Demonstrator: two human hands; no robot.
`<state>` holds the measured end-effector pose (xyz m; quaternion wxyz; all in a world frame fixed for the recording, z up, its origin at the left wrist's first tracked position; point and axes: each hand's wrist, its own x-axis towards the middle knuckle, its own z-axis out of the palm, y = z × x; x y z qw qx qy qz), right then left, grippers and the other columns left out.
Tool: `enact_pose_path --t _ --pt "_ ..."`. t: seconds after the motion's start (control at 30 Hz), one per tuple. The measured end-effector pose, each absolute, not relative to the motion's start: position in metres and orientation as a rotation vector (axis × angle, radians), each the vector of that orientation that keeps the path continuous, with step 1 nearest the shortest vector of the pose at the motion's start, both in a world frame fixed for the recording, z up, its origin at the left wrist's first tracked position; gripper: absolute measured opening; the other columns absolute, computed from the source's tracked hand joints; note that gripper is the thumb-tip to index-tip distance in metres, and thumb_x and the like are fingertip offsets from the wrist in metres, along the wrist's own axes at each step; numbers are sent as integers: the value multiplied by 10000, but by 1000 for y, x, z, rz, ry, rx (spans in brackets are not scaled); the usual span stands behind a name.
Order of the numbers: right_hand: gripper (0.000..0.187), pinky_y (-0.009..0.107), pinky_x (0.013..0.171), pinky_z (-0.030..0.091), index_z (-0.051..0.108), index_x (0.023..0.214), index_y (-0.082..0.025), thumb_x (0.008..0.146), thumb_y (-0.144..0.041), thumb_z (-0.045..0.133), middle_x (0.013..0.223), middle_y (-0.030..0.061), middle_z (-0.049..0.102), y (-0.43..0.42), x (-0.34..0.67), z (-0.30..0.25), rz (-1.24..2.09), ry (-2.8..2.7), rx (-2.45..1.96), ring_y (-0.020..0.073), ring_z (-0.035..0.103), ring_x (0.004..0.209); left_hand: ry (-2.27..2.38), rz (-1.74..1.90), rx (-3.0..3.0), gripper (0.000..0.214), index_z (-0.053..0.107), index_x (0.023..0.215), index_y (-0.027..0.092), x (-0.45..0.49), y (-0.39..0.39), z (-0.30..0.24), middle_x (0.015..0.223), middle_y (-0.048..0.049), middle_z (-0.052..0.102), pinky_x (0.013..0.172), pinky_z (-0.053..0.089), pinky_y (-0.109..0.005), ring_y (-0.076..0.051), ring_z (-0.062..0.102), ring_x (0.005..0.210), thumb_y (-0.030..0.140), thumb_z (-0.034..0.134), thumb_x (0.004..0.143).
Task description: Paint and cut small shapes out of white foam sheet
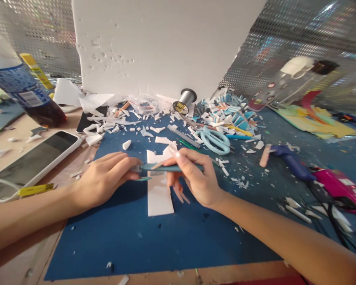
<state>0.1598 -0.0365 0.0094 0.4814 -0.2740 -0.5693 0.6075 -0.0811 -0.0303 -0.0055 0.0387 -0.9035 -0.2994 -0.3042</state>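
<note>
A slim grey-blue pen-shaped tool (163,168) lies level between my two hands, over a white foam strip (160,198) on the blue cutting mat (121,245). My left hand (108,178) pinches its left end. Fingers of my right hand (197,174) close around its right part. A short teal tip shows under my left fingers; what it belongs to I cannot make out. Just beyond my right hand lie light-blue scissors (215,140) and a grey stick-like tool (184,135).
Foam scraps (225,111) cover the mat's back, around a wire spool (185,101). A white foam board (166,43) stands behind. Left are a cola bottle (32,93) and a phone (38,162). At right lie a blue-handled corded tool (293,162) and a pink device (341,188).
</note>
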Motion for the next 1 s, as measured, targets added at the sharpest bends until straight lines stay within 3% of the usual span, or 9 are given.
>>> enact_pose_path --t 0.1,0.23,0.4,0.5,0.7,0.8,0.9,1.0 --pt "193 160 470 481 733 900 -153 976 -291 622 650 1 685 -38 163 13 1303 -1655 -509 58 584 481 -797 -1072 -2718 230 551 1002 171 -82 -30 -1 746 -26 593 588 455 -266 -157 554 631 271 361 1084" --pt "318 182 642 501 733 901 -104 1031 -298 517 745 63 690 -41 162 10 892 -2070 -223 88 606 681 -568 -1183 -2756 349 512 910 173 -83 -33 1 654 -10 523 534 455 -269 -152 505 570 355 281 1096" --pt "464 195 497 366 612 710 -138 1068 -342 399 636 -1 457 -51 156 4 745 -2139 -90 89 403 548 -534 -1219 -2763 367 517 881 189 -82 -46 -4 607 -4 505 510 449 -285 -167 508 542 329 254 1095" --pt "450 197 517 370 538 705 -167 1078 -331 346 687 2 416 -54 155 4 857 -2146 -90 97 386 577 -591 -1193 -2770 370 516 874 197 -80 -54 -5 614 -8 534 522 467 -291 -170 543 539 323 246 1095" --pt "293 222 566 413 468 739 -202 1029 -251 464 669 -2 472 -59 155 1 1187 -1950 -104 113 441 627 -668 -1154 -2723 368 529 887 179 -78 -61 -6 625 -14 537 532 489 -294 -171 550 556 319 262 1098" --pt "331 221 574 459 439 704 -212 1033 -255 454 617 -33 449 -67 148 -2 1402 -1760 -137 94 471 565 -618 -1148 -2677 367 548 893 172 -79 -62 -6 644 -23 551 570 518 -297 -177 569 593 328 284 1095" --pt "356 195 523 476 430 694 -213 1047 -265 433 550 -83 344 -70 142 1 1658 -1522 -183 64 403 447 -658 -1118 -2670 365 526 882 193 -78 -57 -4 617 5 542 560 506 -267 -151 553 552 335 270 1101" --pt "345 178 435 382 506 750 -184 1050 -344 445 598 -47 479 -57 149 11 1764 -1619 -334 58 427 470 -824 -1096 -2655 361 472 867 217 -75 -49 -2 601 42 541 485 443 -217 -107 511 468 342 234 1108"
